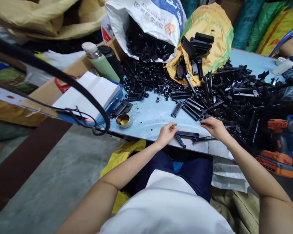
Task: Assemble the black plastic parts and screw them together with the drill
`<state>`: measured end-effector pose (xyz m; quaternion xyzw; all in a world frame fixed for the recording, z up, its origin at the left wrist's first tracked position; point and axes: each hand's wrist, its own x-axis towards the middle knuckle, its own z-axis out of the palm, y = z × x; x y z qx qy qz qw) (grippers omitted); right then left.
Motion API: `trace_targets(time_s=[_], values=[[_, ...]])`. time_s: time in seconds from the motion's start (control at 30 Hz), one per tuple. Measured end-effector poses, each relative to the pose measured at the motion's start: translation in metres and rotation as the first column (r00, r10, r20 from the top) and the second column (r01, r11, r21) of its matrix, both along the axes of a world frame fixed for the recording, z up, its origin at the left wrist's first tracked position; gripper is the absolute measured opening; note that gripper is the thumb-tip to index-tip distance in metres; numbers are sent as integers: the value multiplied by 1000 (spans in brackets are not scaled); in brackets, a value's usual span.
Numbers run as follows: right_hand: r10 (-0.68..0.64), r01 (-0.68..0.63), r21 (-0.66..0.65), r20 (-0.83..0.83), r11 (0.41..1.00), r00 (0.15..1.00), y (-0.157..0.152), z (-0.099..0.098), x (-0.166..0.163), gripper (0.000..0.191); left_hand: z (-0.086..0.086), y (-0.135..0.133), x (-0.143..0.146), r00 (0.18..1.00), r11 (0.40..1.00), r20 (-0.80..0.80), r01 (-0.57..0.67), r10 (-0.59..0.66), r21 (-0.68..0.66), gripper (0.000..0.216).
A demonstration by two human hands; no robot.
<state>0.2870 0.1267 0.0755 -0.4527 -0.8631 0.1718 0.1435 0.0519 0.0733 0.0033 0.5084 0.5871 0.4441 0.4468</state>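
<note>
My left hand [166, 134] is at the table's front edge, thumb and fingers pinched together; whatever is between them is too small to make out. Just right of its fingertips lies a flat black plastic bar [187, 134]. A shorter black arm with a round end [181, 141] sticks out below that bar. My right hand [215, 127] is closed in a pinch beside the pile of black plastic parts [230, 94]. A small dark bit shows at its fingertips, but its kind is unclear. Another dark, thin part [203, 139] lies under this hand.
A white sack [146, 19] and a yellow sack [217, 29] spill black parts at the back. A metal cup with amber liquid [124, 120], a green bottle [101, 61] and white paper [88, 92] stand left. Orange power drills [277, 159] lie right. A black cable arches at left.
</note>
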Motion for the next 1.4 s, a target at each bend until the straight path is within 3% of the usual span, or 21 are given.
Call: trace_targets(time_s=[0.1,0.27,0.4,0.47,0.53,0.63,0.73,0.9,1.03,1.13,1.2,1.3,1.4], values=[[29,-26,-77,35,997,999,-13,-2,6,18,-3,4,-3,972,998,-227,58,-52,20,19],[36,-8,-138,198,990,980,-21,3,-2,10,-13,9,-9,926,992,-356,116,-128,-55,25],[130,-91,-120,373,989,919,-25,15,-17,18,-8,-1,0,826,982,-562,140,-47,124,24],[208,-155,-151,459,976,864,-27,21,-22,20,-2,-7,13,748,939,-662,261,-52,222,25],[259,-195,-175,526,965,810,-28,26,-26,20,4,-11,30,655,863,-740,452,-151,225,30],[244,-187,-157,591,970,769,-27,28,-29,21,10,-8,51,489,763,-813,640,-316,88,47],[207,-153,-141,594,978,778,-22,25,-30,20,11,-4,59,397,727,-833,686,-386,-10,56],[290,-262,-125,479,957,828,-25,-2,-18,18,9,-2,56,391,725,-845,689,-365,6,53],[214,-231,131,131,964,968,-42,-49,10,24,8,-2,57,376,721,-856,693,-355,6,51],[222,-206,282,-27,937,975,-49,-76,28,33,7,-1,58,359,710,-868,704,-342,11,45],[274,-262,297,2,918,962,-46,-83,34,36,8,1,56,347,686,-872,727,-345,18,45],[372,-391,256,123,884,920,-35,-78,38,39,11,1,52,305,652,-884,758,-354,1,47],[305,-378,296,264,877,915,-31,-69,40,45,11,-3,45,216,611,-930,791,-297,-11,52]])
